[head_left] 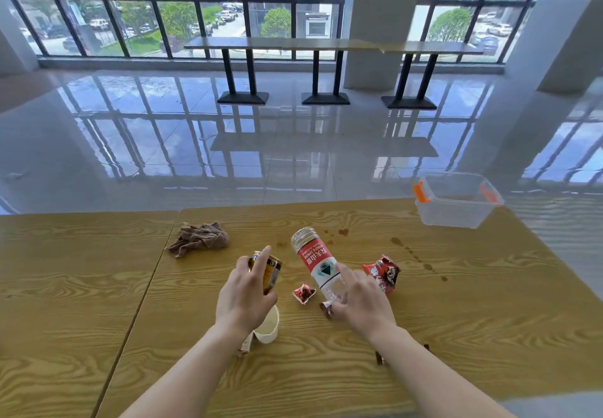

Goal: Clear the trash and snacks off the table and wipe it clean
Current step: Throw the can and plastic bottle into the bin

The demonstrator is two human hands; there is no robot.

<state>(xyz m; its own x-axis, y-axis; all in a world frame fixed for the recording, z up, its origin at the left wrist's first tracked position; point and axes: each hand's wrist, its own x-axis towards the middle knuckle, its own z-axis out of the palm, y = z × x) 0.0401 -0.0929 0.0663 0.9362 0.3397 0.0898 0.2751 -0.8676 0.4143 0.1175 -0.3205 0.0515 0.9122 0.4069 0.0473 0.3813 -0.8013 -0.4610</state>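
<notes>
While the left hand [244, 298] curls round a dark, yellow-banded metal can [273, 274] over the wood-grain table [456, 319], the right hand [362, 300] grips a clear, red-labelled plastic bottle [315, 261] just beside it.

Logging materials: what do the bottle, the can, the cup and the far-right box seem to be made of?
Bottle: thin clear plastic, glossy; see-through above its red-and-white label. Can, held by the left hand: probably metal, given the shiny gold rim. Cup: likely matte off-white paper. Box: translucent rigid plastic with orange clips; the table shows through its walls.
</notes>
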